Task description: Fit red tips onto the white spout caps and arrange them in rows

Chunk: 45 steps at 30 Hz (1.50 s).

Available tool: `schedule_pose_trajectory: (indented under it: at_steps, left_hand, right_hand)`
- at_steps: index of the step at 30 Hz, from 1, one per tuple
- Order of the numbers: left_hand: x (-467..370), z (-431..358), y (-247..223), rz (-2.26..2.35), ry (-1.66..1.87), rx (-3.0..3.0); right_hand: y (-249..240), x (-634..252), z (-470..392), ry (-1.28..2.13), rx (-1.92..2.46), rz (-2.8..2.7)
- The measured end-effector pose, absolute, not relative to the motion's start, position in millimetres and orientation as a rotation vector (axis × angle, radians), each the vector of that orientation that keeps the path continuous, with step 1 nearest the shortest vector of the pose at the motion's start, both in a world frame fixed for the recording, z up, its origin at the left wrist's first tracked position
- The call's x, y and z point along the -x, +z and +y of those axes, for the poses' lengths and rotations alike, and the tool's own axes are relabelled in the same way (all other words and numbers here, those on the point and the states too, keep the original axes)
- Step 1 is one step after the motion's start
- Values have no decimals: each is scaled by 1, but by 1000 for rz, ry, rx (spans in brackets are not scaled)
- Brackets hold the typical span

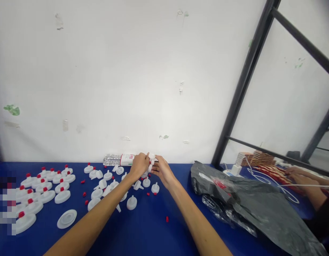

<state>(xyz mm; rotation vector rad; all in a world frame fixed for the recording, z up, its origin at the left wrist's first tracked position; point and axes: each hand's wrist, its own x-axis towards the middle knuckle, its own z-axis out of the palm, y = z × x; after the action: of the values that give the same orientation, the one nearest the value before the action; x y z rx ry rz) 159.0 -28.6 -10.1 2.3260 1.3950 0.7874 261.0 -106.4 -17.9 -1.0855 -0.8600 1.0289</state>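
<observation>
My left hand (pixel 140 165) and my right hand (pixel 163 171) meet near the back of the table, both closed on a white plastic spouted cap (pixel 151 156). My fingers partly cover it, so its full shape does not show. Just behind my left hand a clear water bottle (pixel 113 160) with a white and red label lies on its side. Around and below my hands are loose white spouted caps, one of them a round spouted cap (pixel 131 202), and several small red tips, such as the red tip (pixel 167 219) in front of my right hand.
White spouted lids with red tips (pixel 62 195) stand grouped at the left, near a flat white disc (pixel 67 218). To the right lie a grey plastic bag (pixel 241 199), a white charger (pixel 236 170) and cables. Another person's hands (pixel 300 176) are at the far right, beyond a dark metal frame (pixel 241 81).
</observation>
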Motion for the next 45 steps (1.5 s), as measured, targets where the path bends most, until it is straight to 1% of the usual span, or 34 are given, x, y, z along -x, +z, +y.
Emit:
schedule_pose_trajectory:
  at_steps: [8,22,32,45]
  left_hand:
    - [-164,-35,-6,1350,835,-2270]
    - [-169,-37,-6,1295,872,-2042]
    - [-175,-33,-21,1189,742,-1885]
    - [-178,-38,-20,1162,675,-1809]
  right_hand:
    - [-15,-265,-110,1009,1002,-833]
    - [-17,-274,-105,1148,854,-622]
    - [-24,-281,-100,1151,911,-432]
    - [-27,-281,-100,1140,978,-421]
